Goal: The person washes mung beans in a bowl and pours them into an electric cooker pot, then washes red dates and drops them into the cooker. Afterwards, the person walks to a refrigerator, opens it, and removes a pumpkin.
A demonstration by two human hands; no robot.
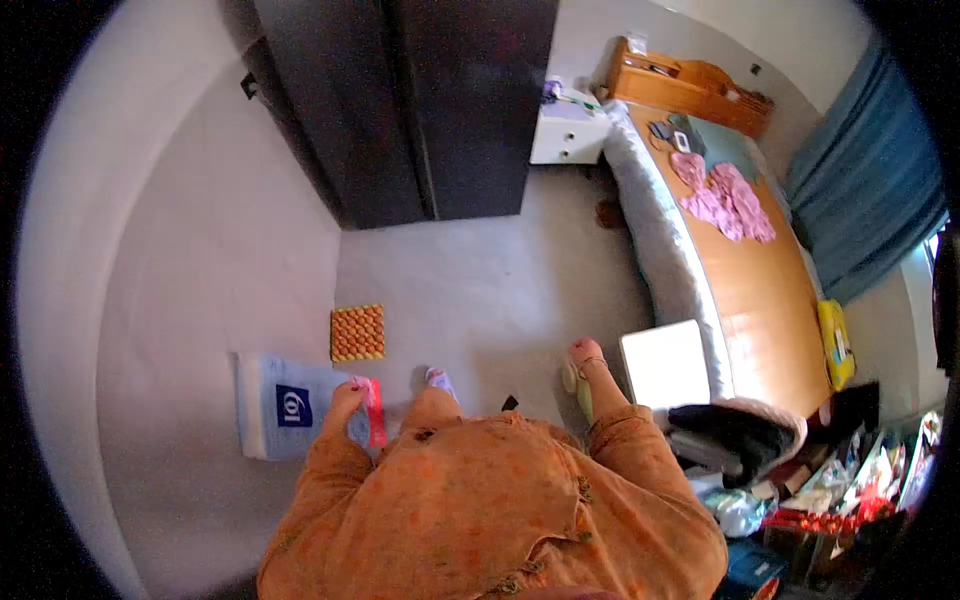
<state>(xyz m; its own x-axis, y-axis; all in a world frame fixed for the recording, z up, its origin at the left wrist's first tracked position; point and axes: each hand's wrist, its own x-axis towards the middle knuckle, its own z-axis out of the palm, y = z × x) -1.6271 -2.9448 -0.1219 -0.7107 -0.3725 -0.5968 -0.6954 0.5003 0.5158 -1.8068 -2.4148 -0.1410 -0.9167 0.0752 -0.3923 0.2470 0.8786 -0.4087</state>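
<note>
At the lower left, my left hand [347, 399] is closed on the right end of a clear plastic-wrapped pack [262, 408]. The pack has a dark blue label with white lettering and a pink-red strip beside my fingers. My right hand [586, 352] hangs low on the other side of my body, its fingers loosely apart and nothing visible in them. Beneath it shows a pale green shape, partly hidden, perhaps a slipper [577, 388]. A purple-white slipper [440, 382] shows under my left leg. Beyond the pack, a square tray of round brown things like eggs [357, 333] lies on the floor.
A dark wardrobe [400, 110] stands ahead, with a white nightstand [569, 137] right of it. The bed [745, 290] runs along the right, pink cloth [735, 205] on it. A white square-topped piece [665, 364] stands beside it. Clutter [830, 490] fills the lower right.
</note>
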